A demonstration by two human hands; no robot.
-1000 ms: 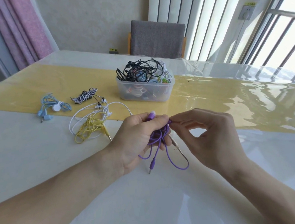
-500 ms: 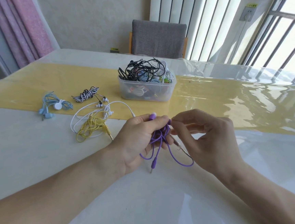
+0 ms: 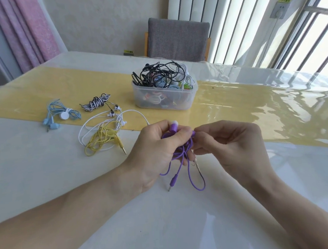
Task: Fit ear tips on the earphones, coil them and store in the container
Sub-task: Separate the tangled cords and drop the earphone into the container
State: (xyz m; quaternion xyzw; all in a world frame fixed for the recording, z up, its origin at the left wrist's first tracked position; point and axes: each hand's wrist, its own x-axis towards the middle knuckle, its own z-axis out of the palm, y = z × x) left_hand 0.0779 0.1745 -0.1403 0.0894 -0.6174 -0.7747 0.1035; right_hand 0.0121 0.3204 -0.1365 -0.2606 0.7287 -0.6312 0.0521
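Head view. Left hand (image 3: 157, 150) clenched around a bunch of purple earphones (image 3: 181, 154), held just above the surface (image 3: 44, 174), near its middle. One earbud (image 3: 173, 126) with a pale tip pokes up out of the top of the fist, tip pointing up and away from the person. Second earbud (image 3: 193, 133) sits at the right edge of the fist, pointing toward the right hand (image 3: 234, 148). Right hand's thumb and forefinger pinch at that second earbud; whether a tip is on it or between the fingers cannot be told, too small and hidden

Key relation: the second bud lies directly between the two hands, its axis roughly left-right, so the right hand's grip meets it end-on while the left hand braces it. Right hand is the working one; left only holds

Cord hangs below the left fist in loose loops, long axis near vertical; plug (image 3: 173, 182) dangles lowest, pointing down at the surface, not clearly touching. Cord not yet coiled neatly

Container (image 3: 165, 102) stands well apart, straight ahead beyond both hands, already heaped with black and other earphones. About equally reachable by either hand, judged from its central position

Judgement: step in hand is tip fitting on the second bud; coiling and storing remain

Left of the hands on the surface: yellow (image 3: 101, 139), white (image 3: 107, 119), striped (image 3: 96, 103) and blue (image 3: 59, 115) sets
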